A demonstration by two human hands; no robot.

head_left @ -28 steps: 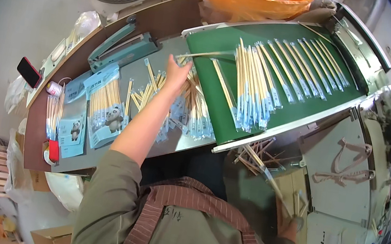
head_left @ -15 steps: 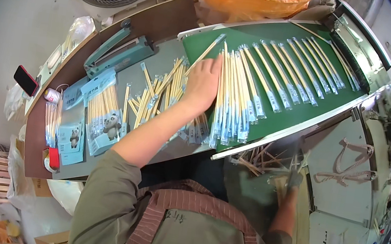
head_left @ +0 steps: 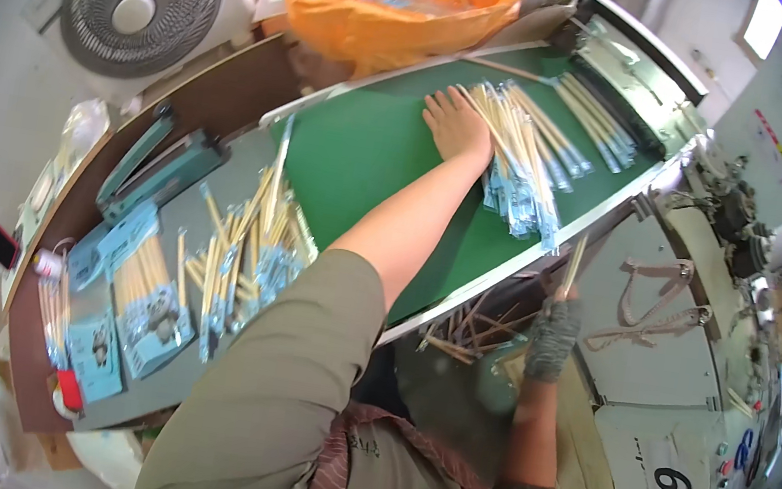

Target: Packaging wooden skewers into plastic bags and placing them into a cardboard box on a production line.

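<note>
My bare left hand lies stretched out on the green conveyor belt, fingers apart. Its side touches a bunch of film-wrapped chopsticks, heaped over one another with their blue ends toward me. Farther right on the belt, more wrapped chopsticks lie side by side. Below the belt's near edge, my right hand wears a grey glove and is closed around a few bare-looking chopsticks that point upward. Its fingers are partly blurred. Loose chopsticks lie in a heap beside it, under the belt.
On the grey table, wrapped chopsticks are piled left of the belt. Farther left are blue panda-print packs and a teal sealer. An orange bag and a fan stand behind. Machinery flanks the right.
My left hand has swept right and away along the belt, bunching the spaced-out wrapped chopsticks together. The right hand has risen, with chopsticks showing in it. The view has shifted.
</note>
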